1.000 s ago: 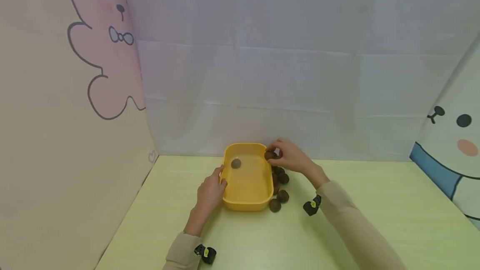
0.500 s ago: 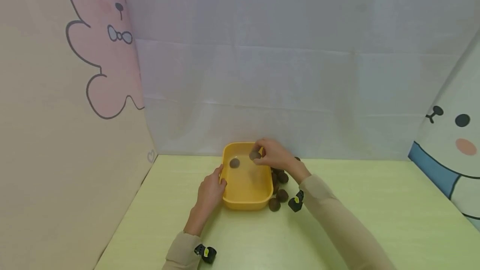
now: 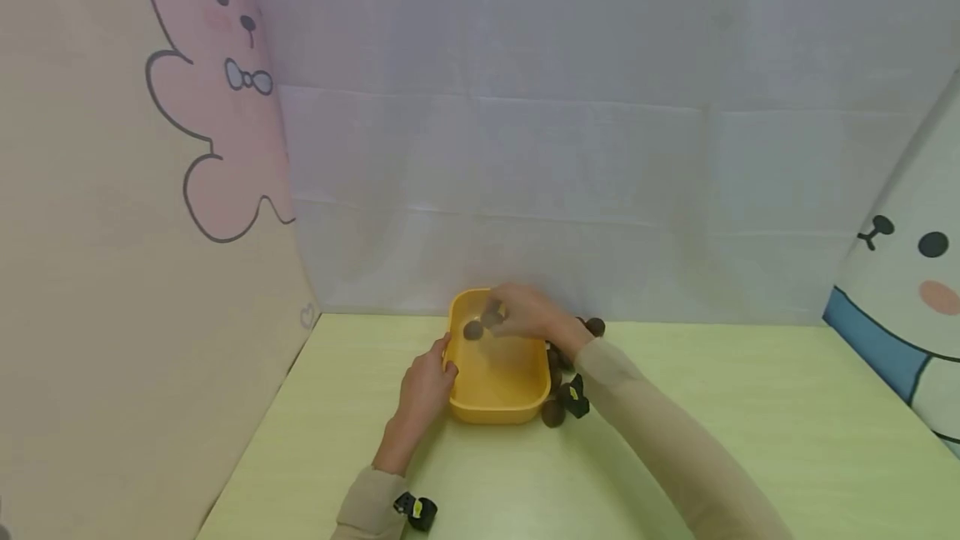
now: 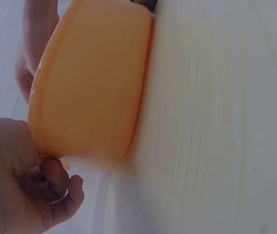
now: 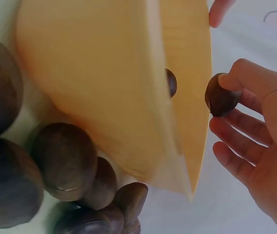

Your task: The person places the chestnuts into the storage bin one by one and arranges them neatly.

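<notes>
A yellow plastic tub (image 3: 495,377) stands against the back wall, near the middle of the table. My left hand (image 3: 423,382) grips its left rim, thumb over the edge; the left wrist view shows the other fingers (image 4: 74,190) curled at the outside. Over the tub's far part, my right hand (image 3: 528,313) pinches a dark brown chestnut (image 5: 222,97) between thumb and fingertips. Another chestnut (image 3: 473,330) lies on the tub's floor, partly visible past the rim in the right wrist view. Along the tub's right side sit several more chestnuts (image 5: 63,161), some hidden under my right wrist.
The pale green table (image 3: 735,423) extends to both sides and in front of the tub. A grey-white cloth wall (image 3: 480,148) rises right behind it. A cartoon-printed panel (image 3: 225,123) stands at the left, and another panel (image 3: 922,298) at the right.
My right hand has carried the chestnut leftward from the tub's right rim to above its inside, close to the one lying there. My left hand keeps its grip on the rim.
</notes>
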`<state>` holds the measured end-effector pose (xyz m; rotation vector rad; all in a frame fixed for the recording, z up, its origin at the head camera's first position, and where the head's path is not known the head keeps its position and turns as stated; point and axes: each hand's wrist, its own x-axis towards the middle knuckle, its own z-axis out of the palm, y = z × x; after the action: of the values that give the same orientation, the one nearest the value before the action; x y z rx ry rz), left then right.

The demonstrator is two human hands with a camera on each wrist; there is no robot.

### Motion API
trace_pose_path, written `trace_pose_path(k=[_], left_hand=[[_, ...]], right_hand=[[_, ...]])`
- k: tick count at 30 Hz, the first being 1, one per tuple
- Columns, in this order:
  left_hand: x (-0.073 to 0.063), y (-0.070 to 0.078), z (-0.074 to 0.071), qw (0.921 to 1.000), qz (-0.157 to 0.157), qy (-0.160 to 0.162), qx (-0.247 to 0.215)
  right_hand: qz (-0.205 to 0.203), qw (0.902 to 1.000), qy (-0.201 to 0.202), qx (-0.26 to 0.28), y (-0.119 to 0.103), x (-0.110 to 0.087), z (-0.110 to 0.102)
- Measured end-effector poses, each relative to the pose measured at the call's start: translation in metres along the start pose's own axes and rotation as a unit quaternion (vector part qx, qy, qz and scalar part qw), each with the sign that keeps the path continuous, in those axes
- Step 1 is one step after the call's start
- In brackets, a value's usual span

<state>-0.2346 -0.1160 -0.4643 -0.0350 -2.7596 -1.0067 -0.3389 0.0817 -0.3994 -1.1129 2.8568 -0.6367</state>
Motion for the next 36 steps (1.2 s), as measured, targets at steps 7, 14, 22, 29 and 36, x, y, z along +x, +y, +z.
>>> trace_pose_path(k=[7,14,22,29,36], left_hand=[[-0.001,0.002,-0.002,1.0,-0.006,0.001,-0.001],[0.001,0.002,-0.001,0.9999,-0.009,-0.006,0.005],[0.003,0.001,-0.003,0.9999,-0.007,0.001,0.015],[0.002,-0.002,-0.002,0.9999,-0.01,0.003,0.009],[0.002,-0.002,0.002,1.0,-0.009,-0.001,0.005]], right_hand=[[-0.012,0.9995,-0.027,0.011,-0.01,0.018,0.003],[-0.019,0.9972,-0.066,0.029,-0.018,0.031,0.014],[-0.019,0.9934,-0.113,0.005,-0.023,0.036,0.017],[-0.032,0.9875,-0.154,-0.016,-0.023,0.045,0.016],[-0.056,0.9621,-0.233,-0.13,-0.019,0.054,0.027]])
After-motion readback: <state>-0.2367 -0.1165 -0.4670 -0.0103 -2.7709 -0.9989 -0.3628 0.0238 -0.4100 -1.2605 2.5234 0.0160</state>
